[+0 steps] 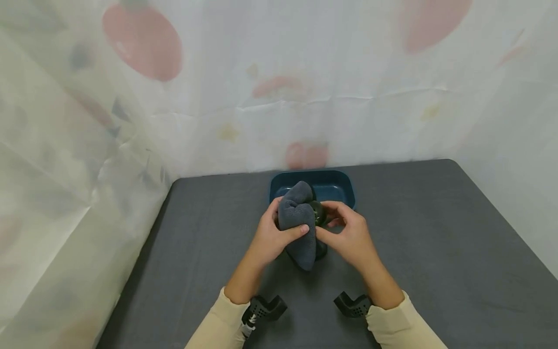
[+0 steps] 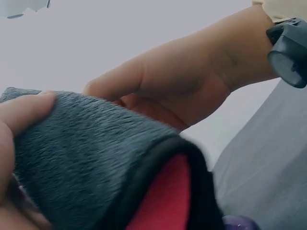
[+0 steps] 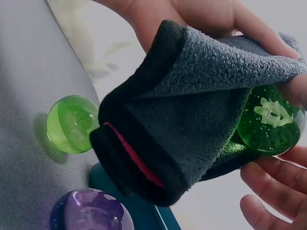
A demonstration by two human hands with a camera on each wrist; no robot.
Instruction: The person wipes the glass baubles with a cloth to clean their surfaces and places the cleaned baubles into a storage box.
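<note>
Both hands hold a grey cloth and a green ball above the table, in front of the tray.

Left hand [image 1: 272,237] grips the grey cloth [image 1: 300,220], thumb curled over its front; the cloth's inside shows red at the black-edged hem [image 3: 132,158]. Right hand [image 1: 348,235] pinches the green ball [image 3: 269,120] in its fingertips, the ball touching the cloth and partly covered by it. A pale raised mark shows inside the ball; not readable as writing. A second green ball [image 3: 72,123] and a purple ball [image 3: 91,211] lie on the grey table [image 1: 436,252], below the cloth and near the blue tray [image 1: 340,182]. No brands or labels legible.
</note>
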